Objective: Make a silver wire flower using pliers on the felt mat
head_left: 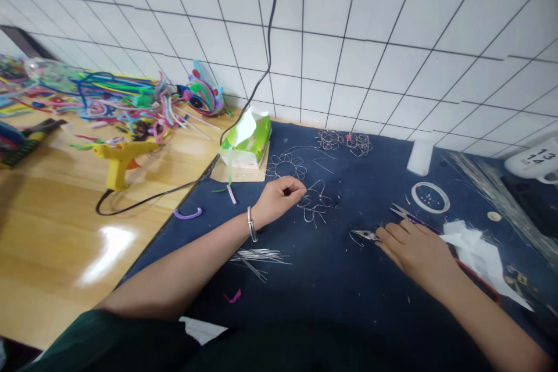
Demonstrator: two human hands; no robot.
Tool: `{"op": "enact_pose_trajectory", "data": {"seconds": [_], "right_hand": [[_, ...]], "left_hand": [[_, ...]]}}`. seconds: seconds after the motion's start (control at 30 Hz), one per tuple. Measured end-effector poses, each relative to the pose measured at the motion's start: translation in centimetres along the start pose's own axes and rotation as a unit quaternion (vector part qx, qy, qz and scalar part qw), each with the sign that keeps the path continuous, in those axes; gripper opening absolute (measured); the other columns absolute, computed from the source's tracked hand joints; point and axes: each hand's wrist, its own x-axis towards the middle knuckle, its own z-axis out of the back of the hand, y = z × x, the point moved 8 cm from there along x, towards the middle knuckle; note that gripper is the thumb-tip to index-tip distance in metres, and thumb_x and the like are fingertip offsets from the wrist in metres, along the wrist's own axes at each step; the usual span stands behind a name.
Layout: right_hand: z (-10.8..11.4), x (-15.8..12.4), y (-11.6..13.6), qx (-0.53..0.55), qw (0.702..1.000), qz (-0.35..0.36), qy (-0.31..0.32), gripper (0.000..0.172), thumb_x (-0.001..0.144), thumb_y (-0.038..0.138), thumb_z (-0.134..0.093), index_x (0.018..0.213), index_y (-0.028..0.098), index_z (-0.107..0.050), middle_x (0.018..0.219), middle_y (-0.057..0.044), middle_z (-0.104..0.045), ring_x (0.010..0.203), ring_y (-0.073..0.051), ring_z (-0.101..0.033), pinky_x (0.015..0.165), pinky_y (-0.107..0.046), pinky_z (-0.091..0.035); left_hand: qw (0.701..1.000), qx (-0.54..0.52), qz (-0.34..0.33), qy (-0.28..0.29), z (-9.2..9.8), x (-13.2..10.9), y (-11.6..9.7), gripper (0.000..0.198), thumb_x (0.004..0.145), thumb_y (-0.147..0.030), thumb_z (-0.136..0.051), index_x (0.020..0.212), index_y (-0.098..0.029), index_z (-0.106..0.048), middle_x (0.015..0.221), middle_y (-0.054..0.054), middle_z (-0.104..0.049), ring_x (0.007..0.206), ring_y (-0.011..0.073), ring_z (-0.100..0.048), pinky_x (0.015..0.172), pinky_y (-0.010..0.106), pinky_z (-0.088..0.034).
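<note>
My left hand (pixel 279 200), with a bracelet at its wrist, is closed in a pinch on a looped wire piece (pixel 316 203) of thin petal-like bends with small pinkish beads. My right hand (pixel 414 253) lies over a pair of pliers (pixel 365 235), fingers wrapped near the pivot. A short curved wire (pixel 355 238) is at the jaws; I cannot tell whether they grip it. Beside those fingers, scissors (pixel 400 211) point left, partly under the hand. Behind my left hand rests another wire flower shape (pixel 286 167).
Cut wires (pixel 261 256) lie near my left forearm. A tissue pack (pixel 248 139) and wire bundles (pixel 344 140) stand toward the wall. A yellow glue gun (pixel 122 160) trails a cord on the left. To the right are a round bead dish (pixel 430 197), crumpled tissue (pixel 475 250) and a mug (pixel 534 160).
</note>
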Motion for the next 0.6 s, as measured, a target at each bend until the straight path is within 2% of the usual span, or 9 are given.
{"op": "enact_pose_trajectory", "data": {"seconds": [0.17,0.3,0.47,0.6], "right_hand": [[-0.2,-0.6,-0.3,-0.009,1.0,-0.003,-0.015,0.023,0.088,0.034,-0.042,0.103,0.024,-0.057,0.088,-0.003,-0.062,0.078,-0.018,-0.051,0.066,-0.031,-0.03],[1.9,0.0,-0.9,-0.043,0.997,-0.019,-0.062,0.024,0.086,0.034,-0.047,0.104,0.023,-0.057,0.092,-0.003,-0.062,0.079,-0.019,-0.052,0.068,-0.032,-0.032],[6.1,3.2,-0.5,-0.079,0.988,-0.033,-0.128,0.027,0.084,0.034,-0.048,0.107,0.021,-0.056,0.093,-0.005,-0.062,0.079,-0.02,-0.051,0.071,-0.034,-0.032],[7.3,7.1,0.3,-0.095,0.986,-0.032,-0.13,0.026,0.087,0.03,-0.042,0.107,0.021,-0.056,0.089,-0.006,-0.061,0.076,-0.019,-0.049,0.066,-0.034,-0.029]], "left_hand": [[1.0,-0.002,0.0,-0.002,0.1,0.0,0.0,0.015,0.079,-0.028,-0.053,0.074,-0.016,-0.061,0.07,0.001,-0.059,0.063,0.0102,-0.051,0.06,0.023,-0.04],[1.0,-0.014,-0.009,0.001,0.1,0.1,-0.4,0.015,0.079,-0.028,-0.053,0.074,-0.016,-0.061,0.069,0.001,-0.059,0.064,0.0099,-0.051,0.06,0.022,-0.04],[1.0,-0.024,-0.009,0.004,0.2,0.1,-0.4,0.014,0.079,-0.028,-0.054,0.075,-0.017,-0.062,0.072,0.001,-0.059,0.066,0.0102,-0.053,0.062,0.023,-0.041],[0.999,-0.04,-0.014,0.012,0.1,0.1,-0.4,0.014,0.079,-0.027,-0.054,0.076,-0.016,-0.062,0.074,0.002,-0.059,0.068,0.0108,-0.053,0.064,0.024,-0.042]]}}
